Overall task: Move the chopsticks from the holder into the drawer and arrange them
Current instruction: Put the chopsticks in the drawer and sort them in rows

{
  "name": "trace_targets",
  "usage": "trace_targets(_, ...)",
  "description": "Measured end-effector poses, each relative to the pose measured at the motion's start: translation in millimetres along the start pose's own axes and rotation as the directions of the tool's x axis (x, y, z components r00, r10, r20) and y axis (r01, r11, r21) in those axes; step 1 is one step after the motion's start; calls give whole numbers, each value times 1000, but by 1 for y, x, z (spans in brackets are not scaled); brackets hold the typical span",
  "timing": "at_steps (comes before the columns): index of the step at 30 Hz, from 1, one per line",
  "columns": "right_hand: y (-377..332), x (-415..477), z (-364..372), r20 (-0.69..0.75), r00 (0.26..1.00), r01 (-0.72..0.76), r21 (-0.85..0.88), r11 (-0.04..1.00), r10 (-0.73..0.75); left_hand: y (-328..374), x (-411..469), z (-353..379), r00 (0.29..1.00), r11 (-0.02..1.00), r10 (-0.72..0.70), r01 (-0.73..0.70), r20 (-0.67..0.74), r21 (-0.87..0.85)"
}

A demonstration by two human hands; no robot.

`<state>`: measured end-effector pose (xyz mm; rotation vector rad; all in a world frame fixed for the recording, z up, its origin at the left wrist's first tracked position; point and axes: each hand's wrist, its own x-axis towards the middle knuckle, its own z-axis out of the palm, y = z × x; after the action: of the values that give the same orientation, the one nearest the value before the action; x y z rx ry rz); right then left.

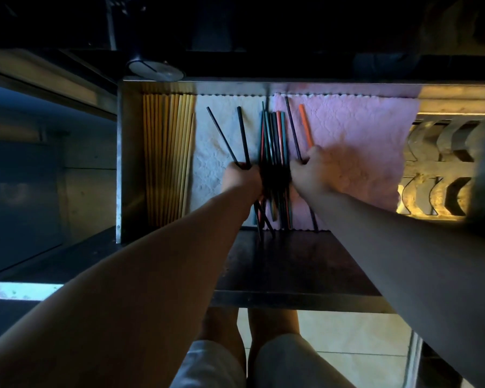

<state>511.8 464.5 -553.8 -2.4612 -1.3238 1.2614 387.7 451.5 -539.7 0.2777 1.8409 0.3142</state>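
Open drawer (122,163): coloured chopsticks (273,135) bundled at its middle, both grips closed on strays.
Left grip (240,176) clasps two black chopsticks (243,135) fanning toward the drawer's back. Right grip (317,169) holds a purple chopstick (293,130) and an orange chopstick (305,127). The bundle lies between the grips, over the white towel (205,177) and pink towel (361,141). Bamboo chopsticks (165,152) line the drawer's left wall.

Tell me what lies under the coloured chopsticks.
A white cloth on the left and a pink cloth on the right, meeting beneath the coloured chopsticks. The drawer floor below is covered.
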Motion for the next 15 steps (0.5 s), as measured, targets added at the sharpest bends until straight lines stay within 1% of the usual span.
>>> trace_targets(2, 2, -6, -2, -73, 996, 42, -39, 998, -45, 1, -2, 0, 1000, 999, 10, -9, -13, 34)
trace_targets(3, 2, -8, -2, -88, 994, 56, -26, 998, -58, 1, -1, 0, 999, 999, 22, -21, -26, 34)
trace_targets(7, 3, -10, 10, -59, 997, 62, 65, 996, -58, 3, 3, -7, 993, 997, 74, -77, -96, -32)
trace_targets(10, -2, -6, 20, -80, 996, 43, 133, 990, -33, 2, 7, -14, 986, 995, 99, -97, -135, 17)
trace_targets(12, -5, -3, 27, -63, 998, 31, 166, 986, -21, 0, 7, -17, 992, 997, 71, -68, -105, 32)
trace_targets(15, -6, 1, 31, -88, 996, 27, 104, 994, -18, -3, 8, -17, 1000, 1000, -9, 9, -26, 17)
